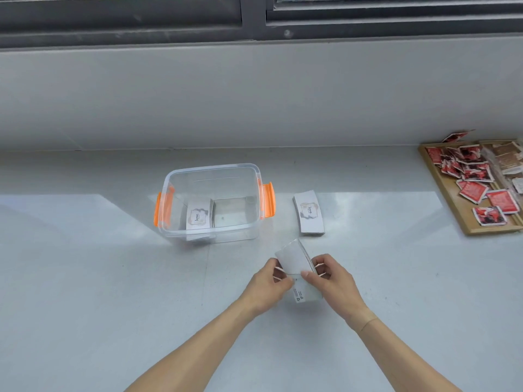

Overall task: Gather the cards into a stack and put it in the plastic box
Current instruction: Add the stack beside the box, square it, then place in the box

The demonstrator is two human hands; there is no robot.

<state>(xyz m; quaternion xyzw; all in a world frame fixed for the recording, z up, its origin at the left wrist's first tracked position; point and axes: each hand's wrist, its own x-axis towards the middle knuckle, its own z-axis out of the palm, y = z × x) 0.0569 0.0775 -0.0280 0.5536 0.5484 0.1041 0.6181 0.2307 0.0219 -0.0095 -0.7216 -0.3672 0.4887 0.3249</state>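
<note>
A clear plastic box [169, 179] with orange side latches stands open on the white counter, left of centre. Inside it, against the left wall, lies a stack of white "love" cards [198, 216]. Another stack of the same cards [308, 215] rests on the counter just right of the box. Nearer to me, both hands grip a third stack of cards [293, 258], white backs up, tilted over the counter. My left hand [267, 287] pinches its left edge and my right hand [336, 281] holds its right edge.
A wooden tray [452, 210] at the far right holds several red and white packets and some brown ones. A grey wall and dark window frame rise behind the counter.
</note>
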